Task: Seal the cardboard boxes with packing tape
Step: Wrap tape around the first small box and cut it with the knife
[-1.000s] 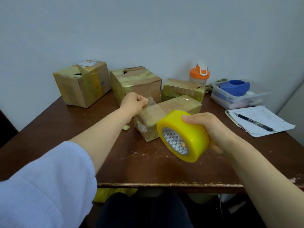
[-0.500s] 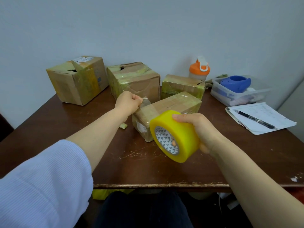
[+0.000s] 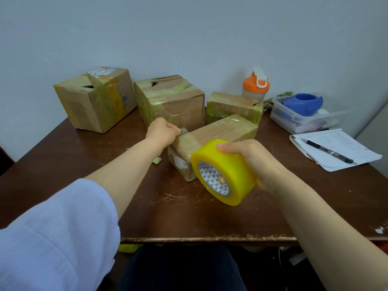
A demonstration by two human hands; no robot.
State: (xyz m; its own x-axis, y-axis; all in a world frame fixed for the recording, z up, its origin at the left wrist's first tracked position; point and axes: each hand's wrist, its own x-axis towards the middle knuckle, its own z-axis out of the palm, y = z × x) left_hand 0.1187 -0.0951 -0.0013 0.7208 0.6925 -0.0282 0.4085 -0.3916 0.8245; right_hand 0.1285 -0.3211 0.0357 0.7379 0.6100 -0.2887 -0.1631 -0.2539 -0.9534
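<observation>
Nearest, the right grip (image 3: 252,158) wraps round the thick yellow roll of packing tape (image 3: 222,173), raised above the dark brown wooden worktop (image 3: 147,202). Beyond it, the left grip (image 3: 162,131) pinches the clear tape end (image 3: 184,131) over the long brown cardboard box (image 3: 222,133), which lies mid-worktop. If tension drops, the strip could fold onto itself or land crooked. The box looks worn, creased and glossy with tape.

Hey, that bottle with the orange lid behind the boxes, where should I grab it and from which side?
Probably by the orange lid of the bottle, coming down from above. It stands upright, its lower body hidden behind the small box, with the clear tub near its right, so a side grasp looks crowded.
</observation>
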